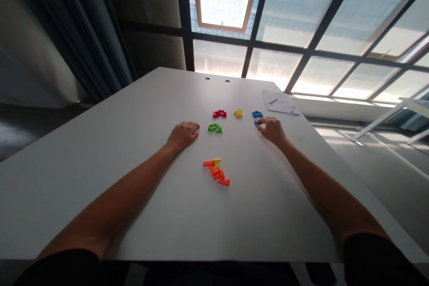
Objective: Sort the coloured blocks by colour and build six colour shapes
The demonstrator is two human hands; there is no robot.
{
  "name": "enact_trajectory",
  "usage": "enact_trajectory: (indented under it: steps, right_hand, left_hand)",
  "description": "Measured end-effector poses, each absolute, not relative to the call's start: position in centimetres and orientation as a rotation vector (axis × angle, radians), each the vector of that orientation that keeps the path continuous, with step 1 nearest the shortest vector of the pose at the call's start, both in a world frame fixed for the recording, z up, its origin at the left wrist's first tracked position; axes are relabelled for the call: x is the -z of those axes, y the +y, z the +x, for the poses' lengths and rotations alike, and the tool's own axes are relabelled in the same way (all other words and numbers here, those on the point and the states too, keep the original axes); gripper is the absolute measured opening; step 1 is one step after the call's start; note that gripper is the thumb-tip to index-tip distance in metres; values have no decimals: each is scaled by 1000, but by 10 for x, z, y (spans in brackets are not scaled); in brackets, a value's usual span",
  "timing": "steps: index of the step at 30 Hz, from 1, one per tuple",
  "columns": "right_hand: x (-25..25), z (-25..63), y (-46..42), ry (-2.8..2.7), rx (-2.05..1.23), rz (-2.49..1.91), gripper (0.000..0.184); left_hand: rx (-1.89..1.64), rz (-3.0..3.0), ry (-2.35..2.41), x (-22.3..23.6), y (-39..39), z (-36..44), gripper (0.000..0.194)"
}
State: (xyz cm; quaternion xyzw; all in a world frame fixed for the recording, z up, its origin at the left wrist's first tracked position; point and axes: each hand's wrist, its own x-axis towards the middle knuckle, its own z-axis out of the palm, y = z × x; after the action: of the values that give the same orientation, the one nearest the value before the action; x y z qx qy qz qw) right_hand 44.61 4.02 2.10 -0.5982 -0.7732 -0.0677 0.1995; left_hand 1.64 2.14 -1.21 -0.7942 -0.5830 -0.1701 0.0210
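Observation:
On the white table (140, 111), my right hand (272, 129) pinches a small blue block (255, 123) between thumb and fingertips, low over the surface. Just beyond it lies a group of blue blocks (257, 114). My left hand (183, 135) rests on the table with its fingers curled in, and nothing shows in it. To its right sit green blocks (215, 128). Red blocks (220, 114) and yellow blocks (238, 113) form separate groups farther back. Nearer to me is a loose heap of orange blocks (215, 173) with a yellow block (217, 161) among them.
Sheets of paper (273, 98) with pens on them lie at the table's right back edge. Two round cable holes (208, 78) are set in the far end. Large windows stand behind, a dark curtain (83, 31) hangs left, and white furniture legs (378, 120) stand right.

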Motion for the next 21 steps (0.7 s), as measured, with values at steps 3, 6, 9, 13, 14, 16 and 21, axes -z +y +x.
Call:
enact_trajectory:
  steps: [3, 6, 9, 13, 14, 16, 21]
  right_hand:
    - [-35, 458, 78, -2025, 146, -1974, 26]
    - [-39, 458, 101, -1992, 58, -2209, 26]
    - [-34, 446, 112, -1965, 13, -2298, 27]
    - [-29, 428, 120, -1918, 18, -2322, 31]
    - [-28, 426, 122, -1909, 15, -2323, 32]
    - [-29, 424, 123, -1886, 12, -2317, 34]
    - [-39, 426, 114, -1819, 52, -2308, 42]
  left_hand:
    - [530, -2461, -1803, 12, 21, 16, 36]
    - [524, -2464, -1807, 11, 21, 16, 35]
    - [524, -2463, -1811, 12, 21, 15, 34]
    - [546, -2462, -1807, 13, 20, 15, 31]
    - [549, -2458, -1807, 13, 20, 15, 31]
    - [545, -2452, -1805, 13, 20, 15, 32]
    - [531, -2460, -1789, 15, 20, 15, 34]
